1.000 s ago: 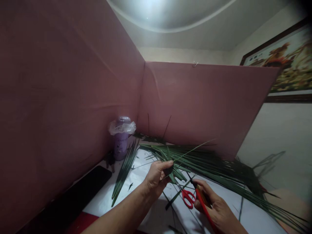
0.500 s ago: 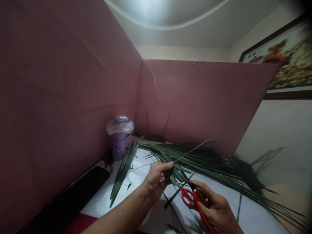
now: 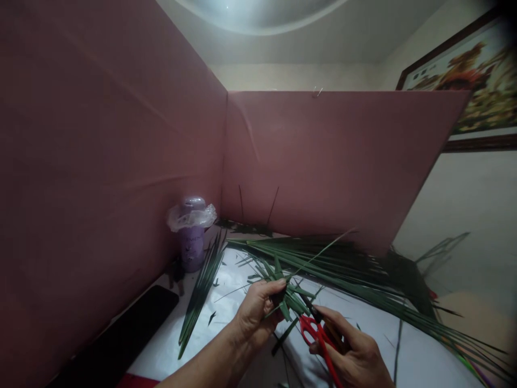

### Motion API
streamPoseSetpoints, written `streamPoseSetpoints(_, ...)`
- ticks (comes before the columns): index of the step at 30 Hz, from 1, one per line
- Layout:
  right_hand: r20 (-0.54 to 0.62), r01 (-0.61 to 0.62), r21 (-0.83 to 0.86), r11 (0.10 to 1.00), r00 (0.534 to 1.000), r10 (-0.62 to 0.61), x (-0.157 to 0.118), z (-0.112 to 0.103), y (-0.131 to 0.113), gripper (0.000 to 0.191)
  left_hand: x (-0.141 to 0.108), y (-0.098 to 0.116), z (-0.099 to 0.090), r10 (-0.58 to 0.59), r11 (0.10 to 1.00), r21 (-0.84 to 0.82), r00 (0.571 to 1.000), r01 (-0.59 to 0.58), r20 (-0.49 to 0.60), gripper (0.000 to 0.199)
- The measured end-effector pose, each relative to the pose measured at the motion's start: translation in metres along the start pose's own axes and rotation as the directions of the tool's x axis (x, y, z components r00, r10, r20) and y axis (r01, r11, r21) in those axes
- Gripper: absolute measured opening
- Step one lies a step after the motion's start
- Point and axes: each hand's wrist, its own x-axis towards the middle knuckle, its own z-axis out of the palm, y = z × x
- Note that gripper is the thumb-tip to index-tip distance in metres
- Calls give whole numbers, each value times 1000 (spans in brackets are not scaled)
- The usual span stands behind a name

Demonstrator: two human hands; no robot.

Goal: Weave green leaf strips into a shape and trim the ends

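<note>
My left hand (image 3: 260, 307) pinches a green woven leaf piece (image 3: 287, 299) between thumb and fingers. Cut strip ends fan out from it, and a long thin strand rises to the right. Red-handled scissors (image 3: 309, 328) are in my right hand (image 3: 353, 345), just right of the woven piece. A slim tool with a black tip (image 3: 310, 308) and a brownish part also lies in that grip; its kind is unclear. The black tip sits close against the strip ends; whether it touches them I cannot tell. My left fingers partly cover the woven piece.
Long green leaves (image 3: 343, 272) lie across the back of the white table (image 3: 226, 291). A smaller leaf bundle (image 3: 202, 296) rests at left, beside a purple bottle (image 3: 193, 242) wrapped in clear plastic. A black slab (image 3: 133, 328) lies front left. Pink panels (image 3: 323, 161) enclose the back and left.
The view has shifted slightly. The scissors and black tip have moved a little relative to the strip ends, while my left hand still holds the woven piece.
</note>
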Motion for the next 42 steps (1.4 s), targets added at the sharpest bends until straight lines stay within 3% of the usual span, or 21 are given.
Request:
streamPoseSetpoints(12,-12,-6,18,1000,1000,7,-2,1,6,33,0,-4,2,-8,1000,29,1000,9,-12,13)
streamPoseSetpoints(23,63,26,1,1000,998,-26,-3,-2,11,32,-1,-9,3,-4,999,34,998,2,70,16)
streamPoseSetpoints(33,45,-5,73,997,999,1,-4,-1,9,33,-2,-1,6,21,1000,10,1000,-21,-14,15)
streamPoseSetpoints(42,38,15,28,999,999,-16,-6,-2,20,38,-2,-1,6,16,999,47,999,-14,-45,15)
